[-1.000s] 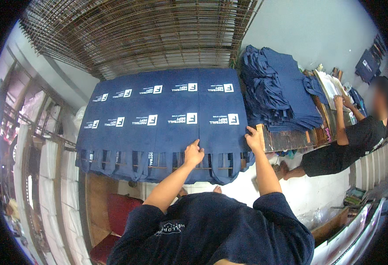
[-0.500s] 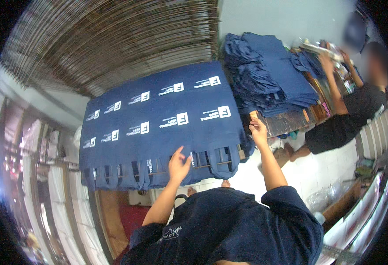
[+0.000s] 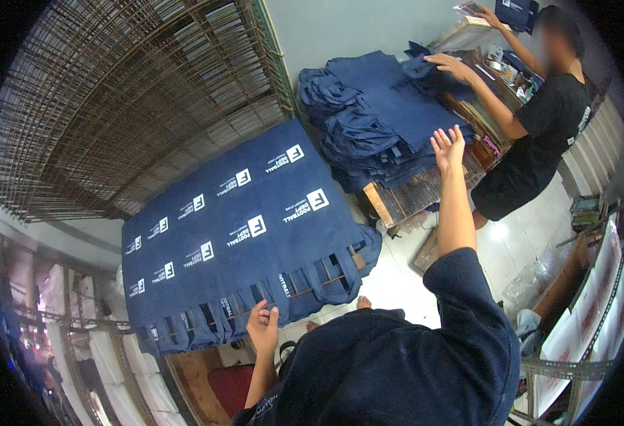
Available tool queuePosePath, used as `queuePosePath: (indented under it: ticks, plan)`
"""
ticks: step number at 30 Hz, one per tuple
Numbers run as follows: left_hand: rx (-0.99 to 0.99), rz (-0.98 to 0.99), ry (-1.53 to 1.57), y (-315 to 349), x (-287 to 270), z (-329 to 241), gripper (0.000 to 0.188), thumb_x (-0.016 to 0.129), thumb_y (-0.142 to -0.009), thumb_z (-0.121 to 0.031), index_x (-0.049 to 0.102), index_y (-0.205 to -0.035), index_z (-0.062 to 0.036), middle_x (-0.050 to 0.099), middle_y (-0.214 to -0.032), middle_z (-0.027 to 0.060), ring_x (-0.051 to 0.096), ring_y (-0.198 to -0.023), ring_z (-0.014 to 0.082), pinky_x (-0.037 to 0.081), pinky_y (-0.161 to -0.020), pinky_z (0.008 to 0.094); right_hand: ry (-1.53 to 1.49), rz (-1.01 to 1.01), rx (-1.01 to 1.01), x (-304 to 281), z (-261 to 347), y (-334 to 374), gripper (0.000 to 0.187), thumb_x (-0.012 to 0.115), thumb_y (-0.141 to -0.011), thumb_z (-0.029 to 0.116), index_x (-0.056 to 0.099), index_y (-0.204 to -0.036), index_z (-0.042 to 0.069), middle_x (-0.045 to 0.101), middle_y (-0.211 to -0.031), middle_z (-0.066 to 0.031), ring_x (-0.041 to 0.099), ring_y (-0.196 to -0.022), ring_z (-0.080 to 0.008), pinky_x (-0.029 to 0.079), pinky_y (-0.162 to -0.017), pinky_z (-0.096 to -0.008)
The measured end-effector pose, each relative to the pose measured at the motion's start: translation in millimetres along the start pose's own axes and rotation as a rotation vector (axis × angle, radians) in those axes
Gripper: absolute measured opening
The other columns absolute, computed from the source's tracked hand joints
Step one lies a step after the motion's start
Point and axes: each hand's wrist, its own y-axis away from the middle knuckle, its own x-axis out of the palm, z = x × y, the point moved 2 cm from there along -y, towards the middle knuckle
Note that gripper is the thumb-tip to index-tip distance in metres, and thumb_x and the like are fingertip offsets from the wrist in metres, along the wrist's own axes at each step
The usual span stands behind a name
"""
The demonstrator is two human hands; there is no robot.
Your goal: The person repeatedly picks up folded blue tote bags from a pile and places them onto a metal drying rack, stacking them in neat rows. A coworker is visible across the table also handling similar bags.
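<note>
Rows of dark blue fabric bags with white prints (image 3: 237, 238) lie flat on a table, their handle loops hanging over the near edge. By those loops is my left hand (image 3: 262, 325), its fingers loosely bent and apart, with nothing visible in it. My right hand (image 3: 449, 148) is stretched out to the right, fingers spread and empty. It appears beside a thick stack of plain-looking dark blue bags (image 3: 376, 117) on a wooden table (image 3: 425, 195); I cannot tell if it touches them.
A co-worker (image 3: 550, 121) in black stands right of the stack, one hand near its far end. A metal wire drying rack (image 3: 149, 92) rises behind the printed bags. Shelving with white sheets (image 3: 575, 334) stands at the lower right; more racks (image 3: 106, 355) are at left.
My view has turned rightward. My right hand has moved up and forward toward the stack, its fingers opening out. My left hand has drawn back to the near edge of the printed bags.
</note>
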Motion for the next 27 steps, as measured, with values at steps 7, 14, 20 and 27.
queuePosePath:
  ticks: [7, 14, 20, 27]
  plan:
    - [-0.009, -0.001, -0.039, 14.8, -0.7, -8.4, 0.03, 0.067, -0.077, -0.009, 0.058, -0.103, 0.0023, 0.052, -0.066, -0.0014, 0.042, -0.052, 0.0024, 0.035, -0.049, 0.0177, -0.179, 0.011, 0.289, 53.1, -45.8, -65.5, 0.086, 0.056, -0.083, 0.042, 0.005, -0.14, 0.003, 0.022, -0.138, -0.0275, 0.038, -0.121, -0.0392, 0.036, -0.098, -0.0488]
    - [-0.012, -0.033, -0.027, 26.4, 2.7, -24.4, 0.031, 0.068, -0.076, -0.009, 0.059, -0.104, 0.0014, 0.054, -0.068, -0.0014, 0.042, -0.054, 0.0012, 0.036, -0.05, 0.0172, -0.133, -0.087, 0.226, 61.0, -86.6, -127.6, 0.026, 0.046, -0.083, 0.01, 0.046, -0.107, -0.001, 0.055, -0.103, -0.0161, 0.057, -0.096, -0.0295, 0.047, -0.08, -0.0434]
    - [0.004, 0.234, 0.154, 10.2, 34.0, -83.5, 0.038, 0.07, -0.076, -0.01, 0.057, -0.111, -0.0031, 0.055, -0.077, -0.0005, 0.043, -0.06, 0.0034, 0.038, -0.055, 0.018, 0.022, 0.321, 0.125, 136.9, -35.8, -47.2, 0.018, 0.055, -0.076, 0.013, 0.051, -0.089, 0.001, 0.059, -0.086, -0.0137, 0.059, -0.081, -0.0289, 0.048, -0.08, -0.0433]
    - [0.42, 0.767, 0.17, -31.1, 86.6, -201.9, 0.06, 0.072, -0.075, -0.025, 0.047, -0.128, -0.0121, 0.058, -0.098, 0.004, 0.053, -0.079, 0.0134, 0.044, -0.064, 0.0265, 0.026, 0.589, -0.193, 197.1, 17.9, 121.5, 0.01, 0.057, -0.078, 0.011, 0.058, -0.077, 0.001, 0.059, -0.089, -0.0088, 0.055, -0.087, -0.021, 0.045, -0.086, -0.0424]
